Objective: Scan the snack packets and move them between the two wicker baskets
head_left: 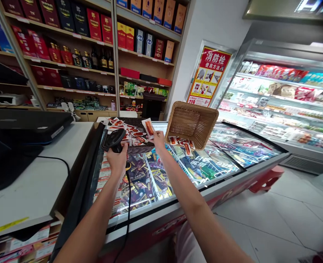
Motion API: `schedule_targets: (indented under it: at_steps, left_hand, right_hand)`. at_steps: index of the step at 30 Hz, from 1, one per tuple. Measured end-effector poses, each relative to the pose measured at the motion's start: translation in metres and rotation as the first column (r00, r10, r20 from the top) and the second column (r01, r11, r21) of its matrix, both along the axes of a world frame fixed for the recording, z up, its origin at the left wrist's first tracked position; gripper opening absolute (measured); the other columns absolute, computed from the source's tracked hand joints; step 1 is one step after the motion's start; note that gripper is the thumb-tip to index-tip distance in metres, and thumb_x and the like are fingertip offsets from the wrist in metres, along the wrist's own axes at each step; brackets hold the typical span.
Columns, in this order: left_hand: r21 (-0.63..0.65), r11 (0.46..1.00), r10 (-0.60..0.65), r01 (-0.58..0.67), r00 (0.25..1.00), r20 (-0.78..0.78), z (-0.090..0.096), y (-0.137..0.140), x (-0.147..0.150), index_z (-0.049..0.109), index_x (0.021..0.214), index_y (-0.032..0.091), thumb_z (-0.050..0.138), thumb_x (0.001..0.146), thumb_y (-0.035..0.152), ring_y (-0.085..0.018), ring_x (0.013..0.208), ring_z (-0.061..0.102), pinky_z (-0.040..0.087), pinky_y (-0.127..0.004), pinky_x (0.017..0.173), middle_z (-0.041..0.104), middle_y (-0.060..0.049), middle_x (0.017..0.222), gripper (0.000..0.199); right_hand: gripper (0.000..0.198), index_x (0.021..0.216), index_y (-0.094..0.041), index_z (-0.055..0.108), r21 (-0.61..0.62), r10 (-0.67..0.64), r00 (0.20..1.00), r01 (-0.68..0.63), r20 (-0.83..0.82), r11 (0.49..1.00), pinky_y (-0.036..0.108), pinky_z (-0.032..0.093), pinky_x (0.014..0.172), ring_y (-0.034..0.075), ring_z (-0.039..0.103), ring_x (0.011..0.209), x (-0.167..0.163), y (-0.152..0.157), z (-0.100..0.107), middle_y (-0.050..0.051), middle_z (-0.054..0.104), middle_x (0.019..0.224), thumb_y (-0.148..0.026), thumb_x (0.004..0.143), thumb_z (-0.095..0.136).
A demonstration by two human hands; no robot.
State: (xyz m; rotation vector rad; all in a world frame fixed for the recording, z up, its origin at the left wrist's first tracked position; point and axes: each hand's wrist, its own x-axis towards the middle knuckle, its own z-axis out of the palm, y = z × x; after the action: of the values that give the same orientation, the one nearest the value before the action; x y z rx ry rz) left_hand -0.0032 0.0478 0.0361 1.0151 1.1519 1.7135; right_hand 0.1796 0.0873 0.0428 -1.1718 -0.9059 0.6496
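On the freezer (229, 182), sausage packets (134, 132) lie in a left basket (139, 149) and a right basket (192, 113), counter (37, 175) left, shelves (115, 54) behind.

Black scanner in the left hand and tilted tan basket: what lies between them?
Between the scanner and tan basket, the head view shows the right hand holding a wrapped sausage, and part of the dark basket with more packs.

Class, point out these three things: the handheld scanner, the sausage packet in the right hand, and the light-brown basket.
Handheld scanner (115, 138): head view, on its black head.
Sausage packet (149, 128): head view, on its reddish middle.
Light-brown basket (192, 124): head view, on its bare woven inside.
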Motion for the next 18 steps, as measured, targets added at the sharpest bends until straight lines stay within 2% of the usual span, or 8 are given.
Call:
schedule_targets:
  at_steps: [2, 4, 6, 8, 11, 12, 15, 18]
  left_hand:
    - [0.002, 0.999, -0.035, 0.035, 0.998, -0.045, -0.002, -0.003, 0.004, 0.054, 0.076, 0.021, 0.081, 0.064, 0.042, -0.011, 0.038, 0.047, 0.035, -0.023, 0.039, 0.053, 0.005, 0.053, 0.036]
    - [0.010, 0.996, -0.089, 0.090, 0.991, -0.098, -0.003, -0.007, 0.008, 0.056, 0.076, 0.020, 0.082, 0.064, 0.044, -0.011, 0.038, 0.047, 0.035, -0.023, 0.039, 0.053, 0.005, 0.051, 0.037]
    - [0.012, 0.989, -0.147, 0.151, 0.978, -0.148, -0.004, -0.011, 0.010, 0.057, 0.077, 0.020, 0.082, 0.065, 0.047, -0.012, 0.037, 0.047, 0.034, -0.024, 0.039, 0.051, 0.005, 0.048, 0.038]
    - [0.007, 0.978, -0.205, 0.210, 0.962, -0.182, -0.003, -0.016, 0.012, 0.059, 0.077, 0.019, 0.082, 0.065, 0.049, -0.012, 0.037, 0.046, 0.034, -0.024, 0.039, 0.051, 0.005, 0.046, 0.040]
    - [0.007, 0.958, -0.279, 0.287, 0.937, -0.211, 0.000, -0.024, 0.014, 0.059, 0.079, 0.019, 0.085, 0.064, 0.052, -0.012, 0.038, 0.045, 0.034, -0.024, 0.040, 0.051, 0.005, 0.045, 0.044]
    - [0.010, 0.952, -0.296, 0.306, 0.930, -0.219, 0.001, -0.026, 0.015, 0.060, 0.080, 0.019, 0.086, 0.063, 0.052, -0.011, 0.038, 0.045, 0.034, -0.024, 0.040, 0.051, 0.005, 0.046, 0.046]
    - [0.009, 0.943, -0.321, 0.334, 0.913, -0.252, 0.002, -0.030, 0.018, 0.061, 0.082, 0.018, 0.087, 0.061, 0.054, -0.011, 0.039, 0.045, 0.035, -0.024, 0.041, 0.051, 0.006, 0.047, 0.049]
    - [-0.014, 0.940, -0.332, 0.342, 0.900, -0.284, 0.002, -0.031, 0.021, 0.061, 0.081, 0.018, 0.087, 0.062, 0.054, -0.011, 0.038, 0.045, 0.033, -0.024, 0.040, 0.050, 0.006, 0.046, 0.048]
  right_hand:
    - [0.028, 0.093, -0.026, 0.046, 0.076, 0.039, 0.964, -0.019, -0.264, 0.997, 0.029, 0.060, 0.075, 0.013, 0.069, 0.071, 0.010, -0.013, -0.004, -0.003, 0.067, 0.080, -0.046, 0.092, 0.065]
    - [0.032, 0.093, -0.025, 0.050, 0.119, 0.078, 0.918, -0.034, -0.390, 0.992, 0.028, 0.060, 0.077, 0.013, 0.071, 0.073, 0.017, -0.026, -0.010, -0.002, 0.069, 0.079, -0.040, 0.083, 0.077]
    - [0.039, 0.096, -0.024, 0.055, 0.127, 0.091, 0.899, -0.040, -0.427, 0.991, 0.027, 0.060, 0.078, 0.013, 0.072, 0.076, 0.021, -0.036, -0.015, -0.003, 0.070, 0.081, -0.032, 0.073, 0.084]
    - [0.053, 0.107, -0.025, 0.055, 0.109, 0.063, 0.899, -0.017, -0.434, 0.994, 0.028, 0.061, 0.077, 0.014, 0.073, 0.077, 0.025, -0.044, -0.019, -0.004, 0.069, 0.083, -0.026, 0.064, 0.087]
    - [0.083, 0.125, -0.028, 0.046, 0.098, -0.015, 0.908, 0.061, -0.419, 0.993, 0.033, 0.062, 0.078, 0.017, 0.074, 0.079, 0.030, -0.049, -0.022, -0.005, 0.071, 0.091, -0.020, 0.054, 0.089]
    - [0.087, 0.126, -0.028, 0.045, 0.096, -0.046, 0.914, 0.092, -0.403, 0.991, 0.034, 0.062, 0.079, 0.017, 0.073, 0.081, 0.033, -0.050, -0.022, -0.004, 0.071, 0.093, -0.019, 0.052, 0.090]
    - [0.075, 0.112, -0.025, 0.049, 0.062, -0.125, 0.932, 0.155, -0.339, 0.986, 0.033, 0.060, 0.083, 0.017, 0.070, 0.087, 0.040, -0.050, -0.022, -0.002, 0.072, 0.094, -0.022, 0.050, 0.093]
    - [0.058, 0.099, -0.024, 0.051, 0.013, -0.113, 0.935, 0.124, -0.337, 0.992, 0.028, 0.058, 0.077, 0.015, 0.068, 0.084, 0.047, -0.049, -0.023, -0.003, 0.070, 0.089, -0.034, 0.058, 0.090]
